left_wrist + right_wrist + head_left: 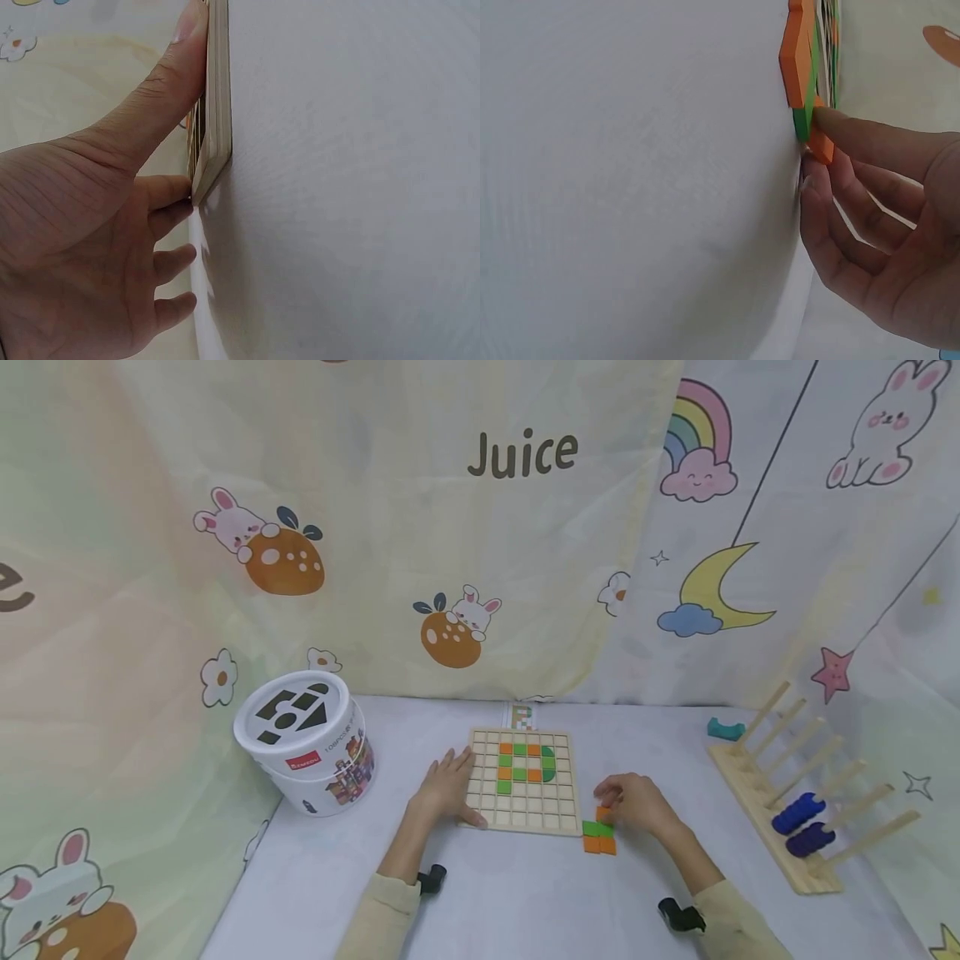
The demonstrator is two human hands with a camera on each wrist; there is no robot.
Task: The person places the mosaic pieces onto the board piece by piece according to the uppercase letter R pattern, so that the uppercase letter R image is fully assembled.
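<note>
My left hand (446, 788) rests along the left edge of a square wooden grid board (525, 818), fingers extended. In the left wrist view its thumb (161, 90) lies on the board's edge. Orange and green square tiles and rounded green pieces (548, 763) form a P-like shape on the grid. Right of the board, my right hand (637, 803) pinches an orange square tile (823, 147) between thumb and fingers. That tile borders a small group on the cloth: green tiles (597, 829) with orange tiles (599, 845) in front of them.
A patterned card (522, 717) lies behind the board. At the left stands a white bucket (303, 743) with a shape-cutout lid. On the right, a wooden peg rack (776, 827) carries blue and purple pieces (804, 823); a teal piece (725, 729) lies at its far end.
</note>
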